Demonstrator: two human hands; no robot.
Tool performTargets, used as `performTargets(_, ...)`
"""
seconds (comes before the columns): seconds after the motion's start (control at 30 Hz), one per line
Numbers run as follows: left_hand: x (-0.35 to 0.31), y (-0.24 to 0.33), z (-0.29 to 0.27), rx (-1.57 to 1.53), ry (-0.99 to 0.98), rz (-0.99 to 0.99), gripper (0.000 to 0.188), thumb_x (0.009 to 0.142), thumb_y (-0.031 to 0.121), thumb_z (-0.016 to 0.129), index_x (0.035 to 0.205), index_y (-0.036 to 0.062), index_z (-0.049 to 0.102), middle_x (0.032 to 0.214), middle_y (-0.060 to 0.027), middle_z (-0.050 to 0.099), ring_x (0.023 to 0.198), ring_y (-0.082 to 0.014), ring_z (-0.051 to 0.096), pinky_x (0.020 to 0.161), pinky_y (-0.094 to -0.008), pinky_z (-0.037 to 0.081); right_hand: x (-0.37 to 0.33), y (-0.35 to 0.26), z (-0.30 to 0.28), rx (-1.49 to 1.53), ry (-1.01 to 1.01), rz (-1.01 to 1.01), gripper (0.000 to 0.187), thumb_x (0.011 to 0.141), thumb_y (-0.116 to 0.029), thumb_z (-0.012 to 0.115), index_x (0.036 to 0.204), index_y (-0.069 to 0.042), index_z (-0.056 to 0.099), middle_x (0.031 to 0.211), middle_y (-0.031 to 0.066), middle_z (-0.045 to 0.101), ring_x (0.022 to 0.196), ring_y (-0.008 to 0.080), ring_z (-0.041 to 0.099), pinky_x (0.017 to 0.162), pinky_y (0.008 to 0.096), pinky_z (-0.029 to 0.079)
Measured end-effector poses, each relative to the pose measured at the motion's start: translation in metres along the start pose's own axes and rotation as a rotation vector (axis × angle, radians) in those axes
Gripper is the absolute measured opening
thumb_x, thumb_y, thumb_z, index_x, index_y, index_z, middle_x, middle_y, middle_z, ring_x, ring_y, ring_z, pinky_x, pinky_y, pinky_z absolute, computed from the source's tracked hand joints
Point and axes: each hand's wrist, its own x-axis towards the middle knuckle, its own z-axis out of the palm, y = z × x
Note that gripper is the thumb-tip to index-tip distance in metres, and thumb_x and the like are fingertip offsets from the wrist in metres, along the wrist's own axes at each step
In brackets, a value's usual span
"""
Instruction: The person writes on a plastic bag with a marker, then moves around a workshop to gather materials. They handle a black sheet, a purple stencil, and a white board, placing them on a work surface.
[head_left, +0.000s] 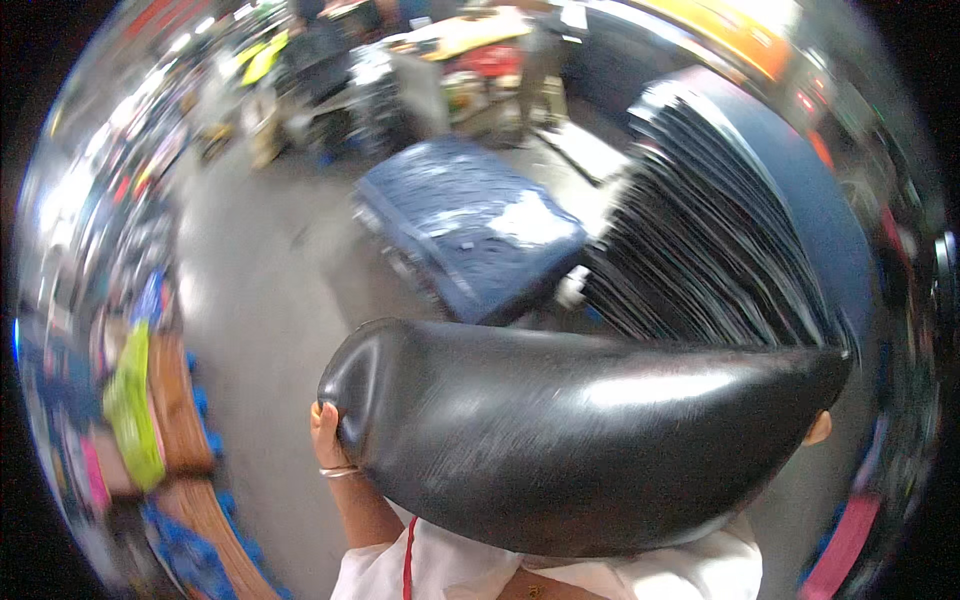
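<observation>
A wide, glossy black sheet [560,440], leather-like and bowed upward, spans the space in front of my body. At its left end my left hand [325,430] grips the edge, thumb and fingertips showing and a bangle on the wrist. Around the right edge comes a bit of my right hand [818,429], also holding the sheet; most of that hand is hidden behind it. Beyond the sheet, to the right, hangs or stands a dense row of similar black sheets [700,230], their edges fanned side by side.
A blue, shiny plastic-covered stack [470,220] stands ahead on the grey floor [250,300]. Brown and lime-green pieces [135,410] lie at the left beside blue supports. A dark blue curved panel [820,220] borders the black row. Blurred work tables [470,60] are farther off.
</observation>
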Motion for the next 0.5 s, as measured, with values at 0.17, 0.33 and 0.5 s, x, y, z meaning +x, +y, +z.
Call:
performTargets(0.17, -0.014, 0.063, -0.033, 0.150, 0.500, 0.131, 0.039, 0.087, 0.033, 0.064, 0.102, -0.0008, 0.053, 0.095, -0.0076, 0.058, 0.086, -0.0169, 0.056, 0.076, -0.0291, 0.047, -0.025, 0.174, 0.144, 0.127, -0.404, 0.325, 0.024, 0.088, -0.021, 0.052, 0.094, 0.001, 0.056, 0.089, 0.0093, 0.060, 0.081, 0.0182, 0.057, 0.069, 0.0270, 0.048)
performTargets(0.33, 0.081, 0.174, -0.121, -0.742, -0.050, 0.164, 0.035, 0.091, 0.019, 0.055, 0.113, -0.0084, 0.054, 0.101, -0.0180, 0.065, 0.081, -0.0222, 0.065, 0.078, -0.0336, 0.052, -0.064, 0.342, 0.361, 0.431, -0.838, 0.922, 0.024, 0.090, -0.022, 0.050, 0.097, 0.001, 0.055, 0.086, 0.0112, 0.060, 0.070, 0.0175, 0.057, 0.062, 0.0275, 0.049)
performTargets(0.5, 0.168, 0.248, -0.185, -0.690, 0.049, 0.157, 0.046, 0.093, 0.016, 0.049, 0.125, -0.0153, 0.039, 0.095, -0.0218, 0.064, 0.068, -0.0221, 0.063, 0.063, -0.0252, 0.053, -0.108, 0.450, 0.569, 0.646, -0.799, 1.503, 0.022, 0.088, -0.023, 0.059, 0.094, -0.003, 0.054, 0.075, 0.0052, 0.058, 0.057, 0.0106, 0.054, 0.053, 0.0234, 0.046)
